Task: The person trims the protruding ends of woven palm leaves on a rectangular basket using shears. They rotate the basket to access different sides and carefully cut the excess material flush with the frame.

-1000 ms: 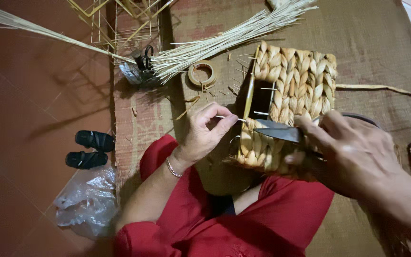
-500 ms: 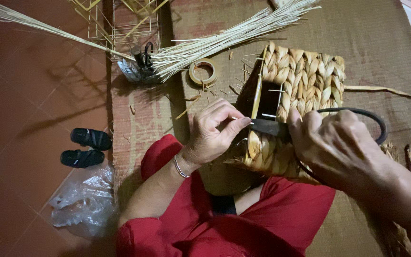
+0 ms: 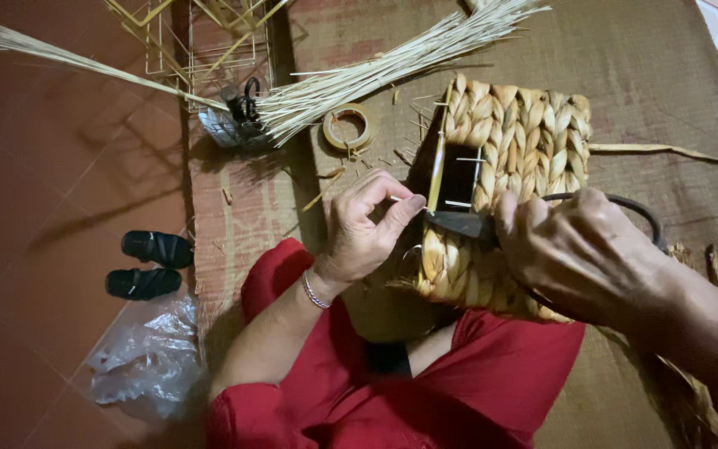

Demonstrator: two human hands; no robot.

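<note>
A square woven basket [image 3: 525,141] of thick golden plaits rests on my lap, its dark open gap facing me. My left hand [image 3: 367,229] pinches a thin pale straw strip [image 3: 436,166] that stands up along the gap's left edge. My right hand [image 3: 583,254] grips large black scissors [image 3: 467,223]; their blades point left and meet the strip right at my left fingertips. One curved black handle loop [image 3: 633,212] shows behind my right hand. A silver bracelet circles my left wrist.
A bundle of pale straw stalks [image 3: 376,71] fans across the brown mat [image 3: 658,75], next to a roll of tape [image 3: 347,127] and a small container [image 3: 234,120] with black handles. Black sandals [image 3: 147,262] and a clear plastic bag [image 3: 139,357] lie on the reddish floor. A wire frame [image 3: 201,37] stands behind.
My right hand has slid a little left and up, bringing the scissor blades against the strip. My left hand keeps its pinch and has hardly moved.
</note>
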